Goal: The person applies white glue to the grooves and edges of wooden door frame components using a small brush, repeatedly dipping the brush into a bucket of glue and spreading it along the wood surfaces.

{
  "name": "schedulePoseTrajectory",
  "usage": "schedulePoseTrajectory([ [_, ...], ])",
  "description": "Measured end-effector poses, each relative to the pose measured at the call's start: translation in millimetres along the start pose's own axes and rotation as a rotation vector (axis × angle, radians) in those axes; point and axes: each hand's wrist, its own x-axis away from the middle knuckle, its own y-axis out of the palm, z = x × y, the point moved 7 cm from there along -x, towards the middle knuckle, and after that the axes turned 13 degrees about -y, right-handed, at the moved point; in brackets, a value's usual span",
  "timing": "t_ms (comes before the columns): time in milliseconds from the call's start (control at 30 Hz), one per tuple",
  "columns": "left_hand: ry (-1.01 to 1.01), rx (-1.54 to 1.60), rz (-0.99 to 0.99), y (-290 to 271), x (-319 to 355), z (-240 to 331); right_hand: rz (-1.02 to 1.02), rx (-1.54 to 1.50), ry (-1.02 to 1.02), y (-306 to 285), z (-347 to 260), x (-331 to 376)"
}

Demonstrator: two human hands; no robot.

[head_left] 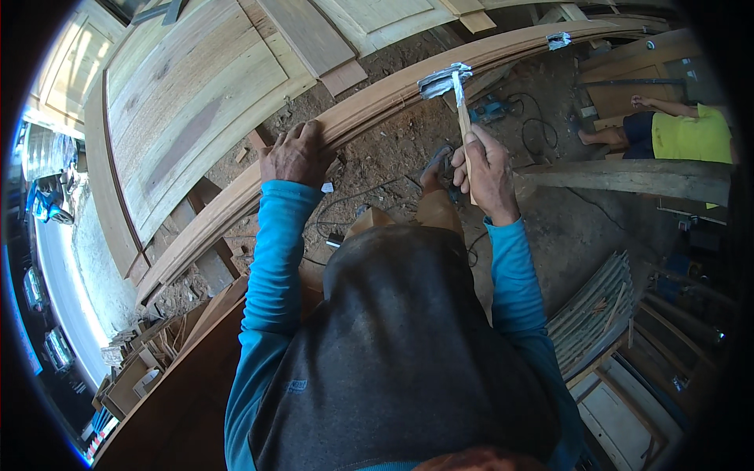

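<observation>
A long moulded strip of wood (pixel 369 118) runs across in front of me, its near side grooved lengthwise. My left hand (pixel 297 155) grips it left of the middle, fingers bent over it. In my right hand (pixel 488 169) is a thin flat wooden stick (pixel 463 114), its far end coated in whitish paste. That end touches a silvery-grey smear of paste (pixel 440 82) on the strip. Farther right along the same strip sits a second grey patch (pixel 558 41).
Beyond the strip lie large panelled wooden doors (pixel 204 94) and loose boards. A blue power tool (pixel 491 108) with a cord rests on the littered ground. At right, a person in a yellow shirt (pixel 691 133) is near a thick timber beam (pixel 628 179). Corrugated sheets (pixel 593 314) stand lower right.
</observation>
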Motion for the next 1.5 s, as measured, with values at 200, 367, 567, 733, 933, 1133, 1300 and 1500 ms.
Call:
schedulePoseTrajectory([
  [200, 0.005, -0.011, 0.037, 0, 3, 4, 0.007, -0.365, 0.060, -6, -4, -6],
  [367, 0.025, 0.003, 0.064, 4, 5, 1, -0.275, -0.224, 0.068, -4, -23, 7],
  [567, -0.005, -0.018, 0.029, 1, 2, 5, 0.127, 0.663, -0.712, -39, -25, -1],
  [733, 0.019, 0.028, 0.019, -9, 1, 6, 0.195, 0.952, -0.549, -56, -2, 2],
  [933, 0.028, 0.049, -0.084, -4, -11, -5, 0.160, 0.982, -0.607, -46, -24, -11],
  [1133, 0.008, 0.061, -0.122, -10, -14, -1, 0.130, 0.765, -0.737, -27, -14, -14],
  [1300, 0.001, 0.106, -0.135, -14, -17, -3, -0.011, 0.650, -0.600, 15, -11, 2],
  [1500, 0.062, 0.147, -0.112, -11, -25, -11, 0.034, 0.533, -0.465, -20, -10, -22],
])
